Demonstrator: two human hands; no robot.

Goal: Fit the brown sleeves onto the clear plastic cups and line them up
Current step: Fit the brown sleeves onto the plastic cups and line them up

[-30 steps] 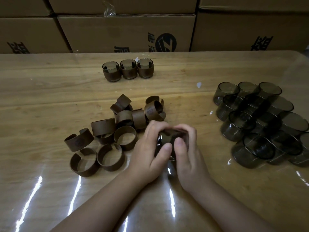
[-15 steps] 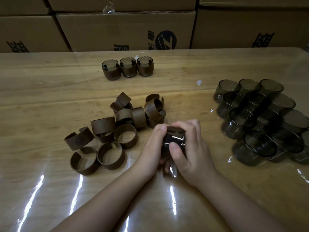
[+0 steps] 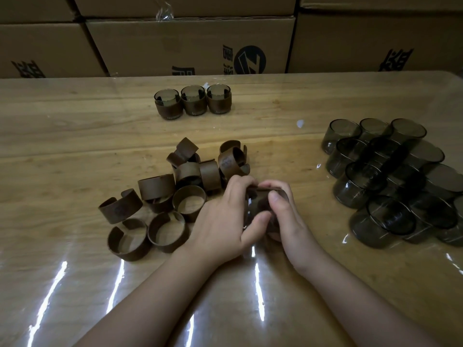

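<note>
Since the frame half a second back, both hands have shifted: left hand point(image 3: 220, 224) now wraps further over the near side of the cup point(image 3: 260, 206), its thumb lying across the lower wall, while right hand point(image 3: 284, 216) has its thumb pressed on top, on the brown sleeve point(image 3: 265, 190) at the cup's upper edge. Both hands are clamped on the same cup, fingers curled round it from opposite sides; cup is held just above the table point(image 3: 75, 151), in front of the loose sleeves. How far the sleeve sits down the cup cannot be told, as fingers cover most of it. Pile of loose sleeves point(image 3: 180, 191) lies just left of and behind the hands, some standing as open rings, some tipped on edge. Three finished cups point(image 3: 193, 101) stand upright in a row at the far middle of the table, touching side by side, each with its sleeve on. Heap of bare cups point(image 3: 390, 181) lies on the right, well apart from the hands, stacked over one another. Cardboard boxes point(image 3: 190, 46) line the far edge of the table
</note>
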